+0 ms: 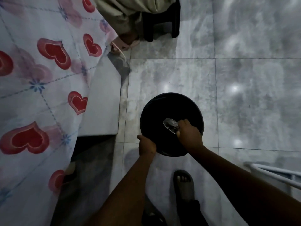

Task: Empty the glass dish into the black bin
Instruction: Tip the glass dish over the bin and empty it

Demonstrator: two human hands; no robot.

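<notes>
A round black bin (162, 108) stands on the grey tiled floor, seen from straight above. My right hand (189, 136) holds a small clear glass dish (170, 125) tilted over the bin's dark mouth. What is inside the dish or the bin is too dark to make out. My left hand (147, 145) grips the bin's near left rim.
A bed with a heart-patterned sheet (40, 88) fills the left side. Another person's foot in a pink sandal (125, 40) and a black stool (161, 20) are at the top. My own sandalled foot (184, 185) stands below the bin. A white rail (275, 174) crosses the lower right.
</notes>
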